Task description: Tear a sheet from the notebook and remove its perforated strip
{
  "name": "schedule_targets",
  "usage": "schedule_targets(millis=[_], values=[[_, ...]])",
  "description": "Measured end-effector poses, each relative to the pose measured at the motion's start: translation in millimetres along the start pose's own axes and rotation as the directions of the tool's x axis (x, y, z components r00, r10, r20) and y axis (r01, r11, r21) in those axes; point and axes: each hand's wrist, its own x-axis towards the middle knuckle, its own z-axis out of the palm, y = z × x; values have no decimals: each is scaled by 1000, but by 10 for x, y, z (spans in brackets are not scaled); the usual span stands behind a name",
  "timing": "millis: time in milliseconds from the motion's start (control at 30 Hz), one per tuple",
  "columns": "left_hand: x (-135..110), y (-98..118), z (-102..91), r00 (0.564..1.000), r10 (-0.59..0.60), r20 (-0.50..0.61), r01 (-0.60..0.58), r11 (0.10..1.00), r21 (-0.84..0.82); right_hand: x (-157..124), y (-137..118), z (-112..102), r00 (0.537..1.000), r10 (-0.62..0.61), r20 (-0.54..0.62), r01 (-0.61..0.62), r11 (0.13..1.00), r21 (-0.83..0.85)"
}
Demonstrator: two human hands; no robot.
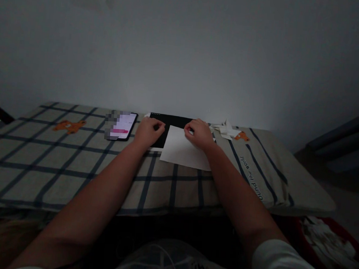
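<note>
A white sheet of paper (184,151) lies on a black board (171,124) at the far middle of a table covered with a checked cloth (59,163). My left hand (149,132) rests at the sheet's upper left corner, fingers curled in a pinch. At the upper right corner my right hand (199,133) is curled too, fingertips pressed on the paper's top edge. Both forearms stretch out over the cloth. In this dim light I cannot tell how firmly either hand grips the sheet.
A phone (121,125) with a lit screen lies left of the black board. Folded white paper pieces (227,130) sit to the right of it. A red bin (328,241) with white paper scraps stands below the table's right corner. A bare wall rises behind.
</note>
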Motion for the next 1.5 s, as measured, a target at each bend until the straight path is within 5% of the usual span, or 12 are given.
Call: schedule_targets(millis=[133,500,867,1233,1500], values=[[-22,54,78,997,57,58,-47,985,-168,1,-47,32,1000,-25,-6,25,999,33],[-69,199,122,953,293,74,-290,956,-54,19,-151,108,994,-109,0,109,990,87],[-14,86,38,975,221,-33,-223,973,-58,-2,-30,19,998,-60,-18,61,996,69],[53,-170,-74,974,-69,-216,75,997,20,-49,317,-16,989,135,52,-130,986,-103],[32,-71,-39,995,-7,-96,8,1000,11,-10,172,-10,996,78,-33,-77,996,41]])
